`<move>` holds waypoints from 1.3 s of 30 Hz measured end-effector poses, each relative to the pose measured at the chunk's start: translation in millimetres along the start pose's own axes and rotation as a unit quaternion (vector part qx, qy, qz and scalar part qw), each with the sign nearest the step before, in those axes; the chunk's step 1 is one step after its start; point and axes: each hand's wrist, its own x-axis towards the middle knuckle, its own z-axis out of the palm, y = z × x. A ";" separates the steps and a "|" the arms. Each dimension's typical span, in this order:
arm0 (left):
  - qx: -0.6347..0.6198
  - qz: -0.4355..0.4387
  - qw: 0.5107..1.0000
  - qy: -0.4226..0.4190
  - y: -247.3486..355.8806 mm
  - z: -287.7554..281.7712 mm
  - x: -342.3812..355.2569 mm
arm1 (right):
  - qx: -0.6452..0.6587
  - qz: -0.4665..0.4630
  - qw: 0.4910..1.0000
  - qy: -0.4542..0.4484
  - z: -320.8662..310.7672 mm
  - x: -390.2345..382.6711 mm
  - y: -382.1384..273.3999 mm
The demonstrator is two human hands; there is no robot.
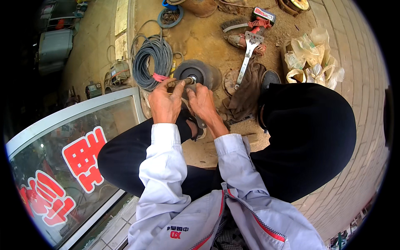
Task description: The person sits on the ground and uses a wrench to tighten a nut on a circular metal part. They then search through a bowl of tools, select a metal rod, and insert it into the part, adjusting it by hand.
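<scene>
A dark round drum-like part point(214, 77) lies on the dusty ground in front of me, its ringed end face and bright central shaft point(192, 80) toward my hands. My left hand point(163, 101) is closed, pinching a short brownish metal rod point(176, 83) right beside that shaft. Close by, my right hand point(203, 102) curls around a flat grey wrench-like tool point(201, 122), whose lower end shows beneath the hand. The fingers hide where the rod, tool and shaft meet, so I cannot tell how they touch.
Left of the drum lies a coiled dark hose point(152, 60) with a pink tie. At the upper right are a red cordless power tool point(259, 27), a wire brush point(235, 26), a metal pin spanner point(248, 52) and brown cloth point(248, 91). Plastic bags point(312, 58) and a glass door point(83, 158) flank me.
</scene>
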 end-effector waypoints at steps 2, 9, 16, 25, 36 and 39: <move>-0.002 -0.012 1.000 0.005 -2.0 2.6 -2.0 | 0.033 0.034 0.999 -0.026 3.0 3.7 2.3; 0.018 0.032 0.999 -0.016 -1.5 -1.2 1.3 | 0.029 0.011 0.999 -0.011 13.3 11.9 12.7; 0.004 0.027 0.999 -0.019 -5.0 2.6 2.3 | -0.001 -0.032 0.999 0.017 17.7 9.2 4.4; 0.025 0.032 0.999 0.005 -4.2 2.3 0.1 | -0.015 -0.063 0.998 0.023 5.9 -7.1 -14.5; 0.036 0.040 0.999 0.010 -1.2 1.1 1.0 | 0.011 0.031 0.999 -0.001 9.5 2.8 6.1; 0.021 0.058 0.998 0.012 -5.7 2.9 2.5 | 0.013 0.015 1.000 -0.003 12.0 8.9 9.2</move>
